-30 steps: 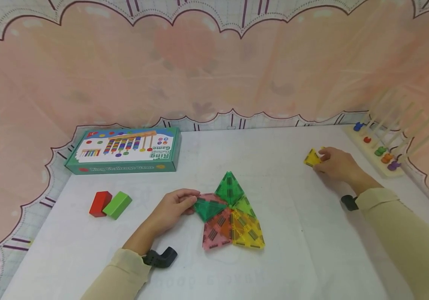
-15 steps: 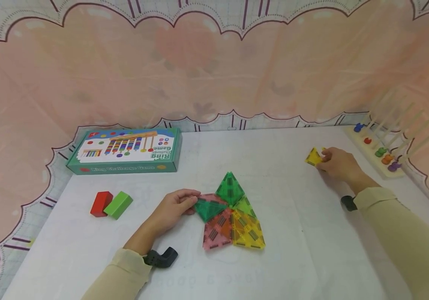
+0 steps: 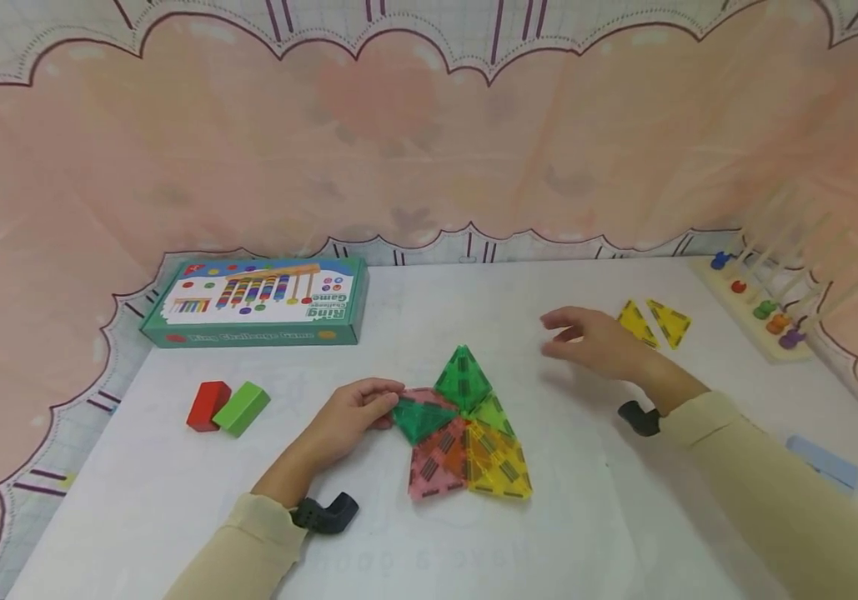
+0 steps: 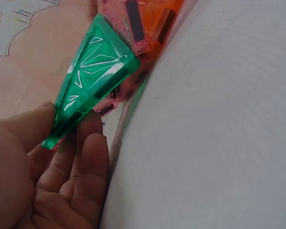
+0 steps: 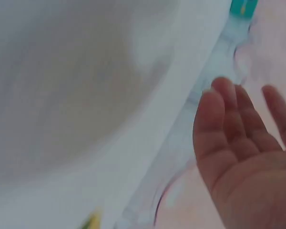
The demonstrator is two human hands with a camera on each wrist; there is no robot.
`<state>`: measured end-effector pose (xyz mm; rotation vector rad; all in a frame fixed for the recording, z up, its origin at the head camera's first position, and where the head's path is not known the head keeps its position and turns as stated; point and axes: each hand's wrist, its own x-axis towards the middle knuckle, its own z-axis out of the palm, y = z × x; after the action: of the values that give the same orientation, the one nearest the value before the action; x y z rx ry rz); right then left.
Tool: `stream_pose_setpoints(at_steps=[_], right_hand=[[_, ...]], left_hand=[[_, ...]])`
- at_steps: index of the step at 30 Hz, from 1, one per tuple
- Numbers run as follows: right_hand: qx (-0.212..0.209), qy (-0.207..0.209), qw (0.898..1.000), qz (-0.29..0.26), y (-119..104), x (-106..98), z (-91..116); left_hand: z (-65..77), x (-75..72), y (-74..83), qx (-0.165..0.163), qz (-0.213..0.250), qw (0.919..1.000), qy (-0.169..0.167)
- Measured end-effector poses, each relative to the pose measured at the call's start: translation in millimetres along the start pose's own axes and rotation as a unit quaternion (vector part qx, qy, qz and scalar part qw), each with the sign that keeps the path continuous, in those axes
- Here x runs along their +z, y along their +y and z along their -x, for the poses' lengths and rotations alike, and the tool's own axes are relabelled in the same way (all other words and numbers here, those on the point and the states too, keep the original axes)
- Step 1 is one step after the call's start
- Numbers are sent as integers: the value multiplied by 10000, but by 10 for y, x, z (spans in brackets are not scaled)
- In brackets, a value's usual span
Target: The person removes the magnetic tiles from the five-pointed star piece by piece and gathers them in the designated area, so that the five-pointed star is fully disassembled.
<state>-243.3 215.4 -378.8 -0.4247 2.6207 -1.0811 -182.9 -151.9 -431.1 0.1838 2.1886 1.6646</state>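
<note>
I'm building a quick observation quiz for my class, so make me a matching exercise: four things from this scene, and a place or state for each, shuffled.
Column one
1. Left hand
2. Right hand
3. Ring Challenge Game box
4. Two loose yellow triangular tiles

Column two
A. Lying near the peg board
B. Holding nothing
C. Behind the red block and light green block
D. Pinching a dark green triangular tile

Pairs: 1-D, 2-B, 3-C, 4-A

Green triangle [image 4: 96,69], pink tile [image 3: 430,479], yellow tile [image 3: 505,467]
</note>
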Motion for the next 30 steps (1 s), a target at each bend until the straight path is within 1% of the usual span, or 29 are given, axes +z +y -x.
stream_pose_setpoints(at_steps=[3,6,7,9,11,13,16,18,22,24,27,30], right_hand=[[-242,-583,9973,-382,-165,238,-94],[-329,-1128,9900,-779,-285,422,-166],[-305,-1278,9874,-878,-316,470,-182],[-330,-1422,9846,-966,-354,544,-205],[-339,-1433,9844,-965,-371,590,-209],[-293,-1346,9866,-873,-367,622,-210],[-127,-1246,9876,-950,-359,646,-212],[-10,-1265,9853,-1147,-354,655,-228],[115,-1418,9769,-1594,-376,669,-273],[152,-1488,9746,-1669,-393,675,-301],[189,-1576,9712,-1774,-406,682,-348],[195,-1606,9713,-1746,-409,684,-394]], left_hand=[[-18,5,-8,-15,30,10000,26],[-40,0,4,-117,126,9998,132],[-50,-5,14,-174,157,9995,196],[-79,-15,33,-280,243,9988,324],[-111,-25,57,-342,292,9982,392],[-144,-38,74,-377,266,9980,421],[-180,-58,86,-411,213,9982,385],[-197,-69,82,-405,198,9986,283],[-220,-76,59,-247,197,9995,-80],[-229,-72,53,-175,183,9994,-220],[-239,-64,59,-144,168,9993,-287],[-232,-56,103,-164,198,9991,-327]])
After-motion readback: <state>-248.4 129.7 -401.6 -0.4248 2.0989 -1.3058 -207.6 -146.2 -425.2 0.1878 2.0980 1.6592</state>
